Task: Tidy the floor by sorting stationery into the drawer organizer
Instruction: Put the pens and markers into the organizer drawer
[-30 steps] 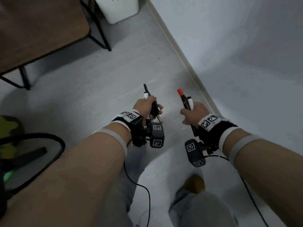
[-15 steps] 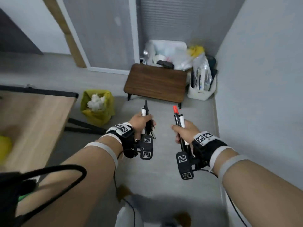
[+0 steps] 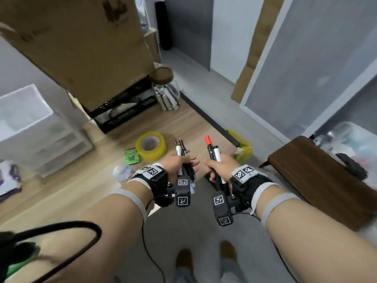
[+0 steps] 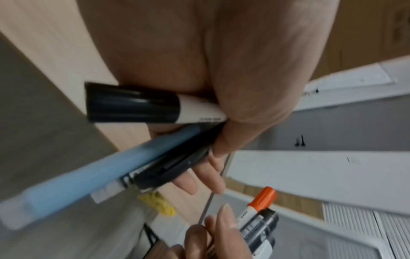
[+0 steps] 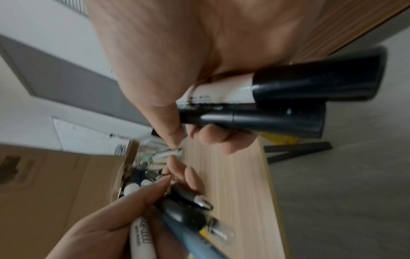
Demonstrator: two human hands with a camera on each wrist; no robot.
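Observation:
My left hand [image 3: 181,163] grips a bundle of pens upright: a white marker with a black cap [image 4: 133,105], a light blue pen [image 4: 88,175] and a black pen [image 4: 173,168]. Close to its right, my right hand [image 3: 219,166] grips a red-capped black marker [image 3: 208,144] and a white marker with a dark cap [image 3: 216,153]. The right wrist view shows both markers' black ends [image 5: 310,80] under the thumb. Both hands hover over the near edge of a light wooden desk [image 3: 81,180]. A white plastic drawer unit [image 3: 40,139] stands on the desk at the left.
On the desk lie a yellow tape roll [image 3: 151,146], a green pack [image 3: 132,157], a black crate [image 3: 124,111] and a large cardboard box [image 3: 81,48]. A low dark brown table [image 3: 318,172] stands on the grey floor at the right, and a yellow bin bag [image 3: 242,148] sits past the desk edge.
The view has swung left from the bare floor and wall to the wooden desk. Both hands still hold the same pens and stay side by side.

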